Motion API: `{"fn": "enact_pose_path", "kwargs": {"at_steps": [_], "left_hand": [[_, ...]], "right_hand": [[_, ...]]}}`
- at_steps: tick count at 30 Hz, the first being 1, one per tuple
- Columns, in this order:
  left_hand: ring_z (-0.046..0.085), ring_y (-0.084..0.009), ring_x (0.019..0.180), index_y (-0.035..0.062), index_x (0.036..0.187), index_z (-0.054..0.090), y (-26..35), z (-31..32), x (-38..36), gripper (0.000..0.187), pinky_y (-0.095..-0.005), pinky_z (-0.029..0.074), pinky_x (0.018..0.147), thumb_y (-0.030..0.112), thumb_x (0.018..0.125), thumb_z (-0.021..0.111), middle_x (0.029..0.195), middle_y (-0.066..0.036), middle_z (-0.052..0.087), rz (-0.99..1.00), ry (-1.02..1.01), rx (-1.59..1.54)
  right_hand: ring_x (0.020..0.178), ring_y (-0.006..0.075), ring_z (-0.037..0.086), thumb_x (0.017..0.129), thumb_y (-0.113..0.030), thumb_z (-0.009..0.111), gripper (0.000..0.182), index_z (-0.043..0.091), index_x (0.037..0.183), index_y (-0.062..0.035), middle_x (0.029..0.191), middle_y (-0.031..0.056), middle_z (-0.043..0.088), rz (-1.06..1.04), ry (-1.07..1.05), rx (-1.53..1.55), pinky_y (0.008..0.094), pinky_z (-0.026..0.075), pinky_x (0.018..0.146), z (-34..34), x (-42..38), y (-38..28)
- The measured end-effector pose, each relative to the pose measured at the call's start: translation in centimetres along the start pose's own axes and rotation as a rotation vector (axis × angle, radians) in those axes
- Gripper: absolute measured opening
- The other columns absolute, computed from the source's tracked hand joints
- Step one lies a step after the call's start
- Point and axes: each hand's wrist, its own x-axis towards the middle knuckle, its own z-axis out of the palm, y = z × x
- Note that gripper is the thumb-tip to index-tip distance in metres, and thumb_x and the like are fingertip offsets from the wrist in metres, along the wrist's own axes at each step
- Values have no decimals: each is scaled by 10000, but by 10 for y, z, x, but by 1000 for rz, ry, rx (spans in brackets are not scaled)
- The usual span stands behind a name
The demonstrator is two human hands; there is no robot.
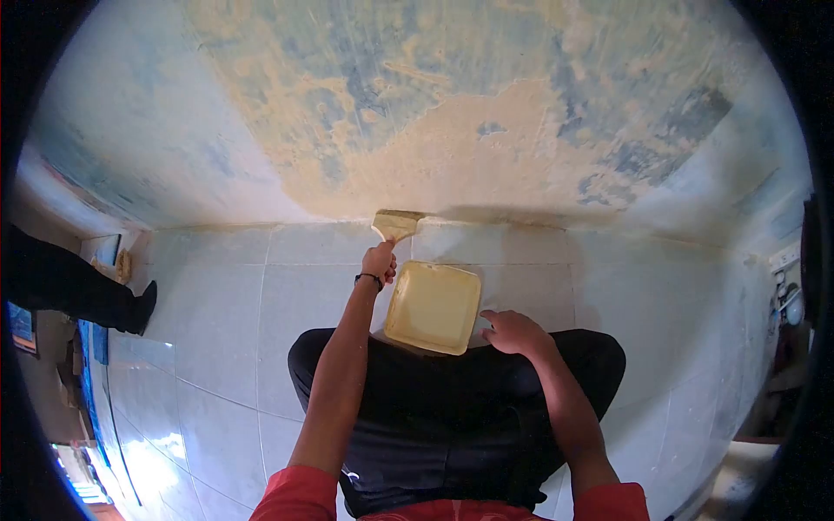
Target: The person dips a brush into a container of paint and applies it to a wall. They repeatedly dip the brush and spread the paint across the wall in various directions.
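Observation:
My left hand (380, 262) is wrapped round the handle of a wide, flat paint brush (395, 225), whose bristle edge meets the foot of the patchy wall (469, 156). Between my arms, a square tray of cream-yellow paint (433, 307) rests in front of my crossed legs. Just right of the tray, my right hand (514, 332) hovers near its edge with the index finger stretched out and nothing held. The wall shows cream paint over blue-green patches.
Pale tiles (330, 295) cover the floor. At the far left, another person's dark-clothed leg and shoe (143, 308) reach in beside some boards and a blue-edged item (100, 343). Assorted objects (789, 304) stand at the right edge.

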Motion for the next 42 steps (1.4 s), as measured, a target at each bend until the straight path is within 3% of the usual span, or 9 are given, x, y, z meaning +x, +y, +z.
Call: {"fn": "enact_pose_path", "kwargs": {"at_steps": [21,26,30,35,38,42], "left_hand": [[298,-64,367,122,685,442,54,9,-84,455,-222,254,342,529,881,495,523,48,369,141,-178,-33],[308,-69,353,97,651,441,86,3,-121,488,-234,267,341,513,903,466,507,28,378,300,-203,-2],[311,-65,348,97,662,456,123,-12,-150,491,-224,251,334,526,901,468,503,28,371,459,-166,-2],[282,-32,366,100,688,471,203,-27,-201,458,-197,207,334,493,922,455,521,48,364,792,-13,-79],[277,-28,370,99,704,471,255,-39,-213,456,-198,229,351,489,935,426,519,53,361,1038,-61,-113],[294,-40,387,101,758,485,280,-42,-201,427,-203,247,379,493,924,448,511,55,353,1084,-14,-98]], "right_hand": [[997,398,571,887,-324,484,472,458,1234,-5,1052,253,594,-39,-12,28,480,438,884,-4,-2,1],[1000,396,569,878,-327,494,477,468,1223,1,1054,254,593,-64,13,7,476,439,883,-7,-5,2],[1007,381,567,868,-316,514,479,457,1271,-66,1070,228,599,-30,48,-19,452,442,876,-1,-3,2],[998,376,571,866,-303,520,462,470,1266,-77,1067,226,599,-40,50,-5,452,451,863,0,-2,-3],[978,374,579,864,-301,521,457,478,1258,-74,1045,224,607,-21,34,-4,451,457,851,-2,-4,-4],[957,375,585,865,-298,519,450,483,1251,-69,1028,219,613,-35,50,-13,454,463,839,-2,-4,-2]]}}
